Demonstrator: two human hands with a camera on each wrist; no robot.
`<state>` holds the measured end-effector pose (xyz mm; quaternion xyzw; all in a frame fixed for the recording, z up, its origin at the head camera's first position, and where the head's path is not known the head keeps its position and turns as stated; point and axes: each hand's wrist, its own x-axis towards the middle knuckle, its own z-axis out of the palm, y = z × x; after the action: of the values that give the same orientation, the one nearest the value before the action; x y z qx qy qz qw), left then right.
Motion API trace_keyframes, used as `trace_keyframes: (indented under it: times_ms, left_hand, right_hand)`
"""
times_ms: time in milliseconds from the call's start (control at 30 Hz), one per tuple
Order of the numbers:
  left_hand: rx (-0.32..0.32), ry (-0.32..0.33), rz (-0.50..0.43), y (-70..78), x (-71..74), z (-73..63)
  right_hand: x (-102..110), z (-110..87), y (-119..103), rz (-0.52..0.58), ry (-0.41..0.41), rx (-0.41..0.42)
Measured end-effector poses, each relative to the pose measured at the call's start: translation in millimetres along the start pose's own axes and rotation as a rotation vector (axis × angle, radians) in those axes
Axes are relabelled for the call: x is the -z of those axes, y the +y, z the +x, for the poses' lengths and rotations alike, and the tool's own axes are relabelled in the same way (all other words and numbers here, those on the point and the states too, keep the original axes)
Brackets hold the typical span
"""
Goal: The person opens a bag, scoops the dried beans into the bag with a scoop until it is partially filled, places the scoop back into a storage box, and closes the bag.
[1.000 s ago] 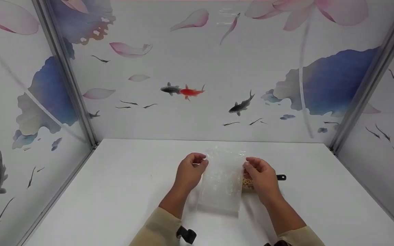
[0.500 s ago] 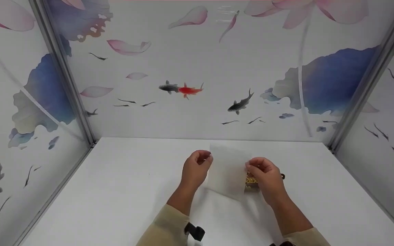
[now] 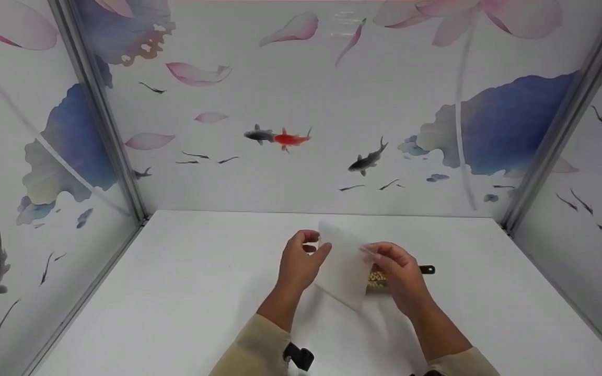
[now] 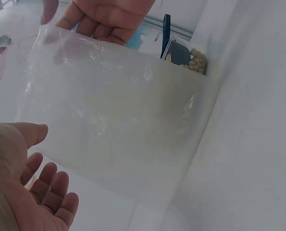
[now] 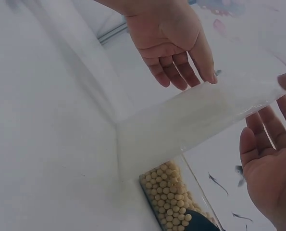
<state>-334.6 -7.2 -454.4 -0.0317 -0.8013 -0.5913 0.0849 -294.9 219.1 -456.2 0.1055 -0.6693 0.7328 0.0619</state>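
Observation:
A clear, milky plastic bag [image 3: 344, 271] hangs upright between my hands, above the table. My left hand [image 3: 299, 261] holds it by its left edge, the thumb in front and the other fingers loosely curled. At the top right corner, my right hand [image 3: 396, 269] pinches the bag between thumb and fingers. Just behind the bag and right hand stands a clear box of round, pale yellow beans [image 5: 167, 197], partly hidden in the head view. A dark blue scoop [image 4: 180, 52] lies in the beans, its handle [image 3: 428, 269] sticking out to the right.
The white table [image 3: 186, 292] has panels on its left, back and right, printed with fish, petals and blue leaves. Metal posts [image 3: 107, 120] stand at the back corners.
My right hand has moved a little left and inward over the last half second, angling the bag. A second ago the bag hung lower and faced the head camera more squarely.

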Motion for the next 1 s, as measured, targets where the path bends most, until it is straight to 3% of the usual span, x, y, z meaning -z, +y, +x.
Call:
trace_keyframes:
  times_ms: [133, 300, 567, 800, 1000]
  left_hand:
    - [0.003, 0.024, -0.048, 9.0, -2.6, -4.0]
    - [0.011, 0.039, -0.109, 20.4, -7.6, -10.0]
    - [0.032, -0.069, -0.274, 36.2, -17.2, -15.9]
    - [0.067, -0.075, -0.348, 41.0, -26.7, -14.3]
    - [0.083, -0.068, -0.353, 41.8, -32.2, -14.1]
  right_hand:
    - [-4, 2.3, -5, 0.044, -0.064, 0.015]
    - [-13, 7.1, -12, 0.074, -0.055, -0.058]
    - [-32, 18.7, -20, 0.068, 0.037, -0.128]
    - [-41, 24.3, -23, 0.038, 0.134, -0.145]
    - [-43, 24.3, -23, 0.016, 0.177, -0.156]
